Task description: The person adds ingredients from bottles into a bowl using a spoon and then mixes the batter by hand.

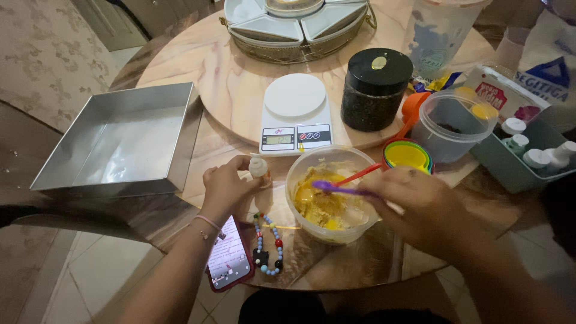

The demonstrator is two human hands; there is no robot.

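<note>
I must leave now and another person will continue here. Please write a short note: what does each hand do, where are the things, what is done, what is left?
Left hand: grips a small white-capped bottle, held upright beside the bowl.
Right hand: holds a purple spoon over the plastic bowl.
Things: bowl of yellow batter at the table edge; a red utensil leans in it. White kitchen scale behind the bowl; square metal pan to the left.
Done: batter is in the bowl, partly mixed, with yolk-like yellow patches.
Left: the pan holds no batter; whether liquid is on the spoon, I cannot tell.
</note>
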